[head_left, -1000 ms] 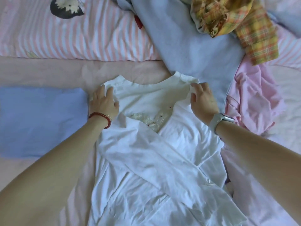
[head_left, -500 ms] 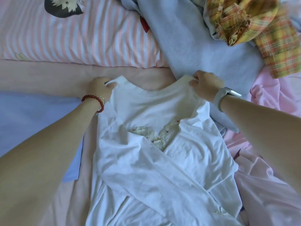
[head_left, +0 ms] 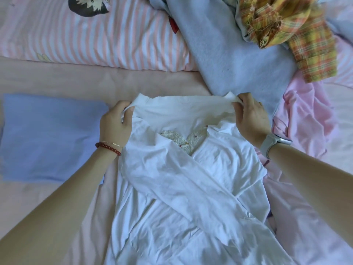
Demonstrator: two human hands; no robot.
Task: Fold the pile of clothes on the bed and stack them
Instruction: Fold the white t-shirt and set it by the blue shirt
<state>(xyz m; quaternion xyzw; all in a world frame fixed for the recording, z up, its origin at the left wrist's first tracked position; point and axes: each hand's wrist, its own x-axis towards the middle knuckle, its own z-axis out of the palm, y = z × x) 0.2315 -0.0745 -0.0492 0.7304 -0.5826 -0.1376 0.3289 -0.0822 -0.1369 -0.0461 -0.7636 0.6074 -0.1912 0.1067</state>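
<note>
A white long-sleeved shirt [head_left: 183,188] lies on the pink bed sheet [head_left: 76,79] in front of me, both sleeves crossed over its body and a lace patch showing near the collar. My left hand [head_left: 115,123] grips the shirt's left shoulder and my right hand [head_left: 250,119] grips its right shoulder. The top edge is lifted and pulled taut between them. A folded blue garment [head_left: 49,138] lies flat to the left. Unfolded clothes sit at the back right: a pale blue fleece [head_left: 229,60], a yellow plaid piece [head_left: 298,35] and a pink garment [head_left: 305,115].
A pink and white striped pillow [head_left: 91,39] with a cartoon print lies along the back left. Bare pink sheet shows between the pillow and the shirt. More pink fabric spreads under my right forearm.
Both hands went from lying flat on the shirt's shoulders to gripping them. They have lifted the top edge and stretched it straight.
</note>
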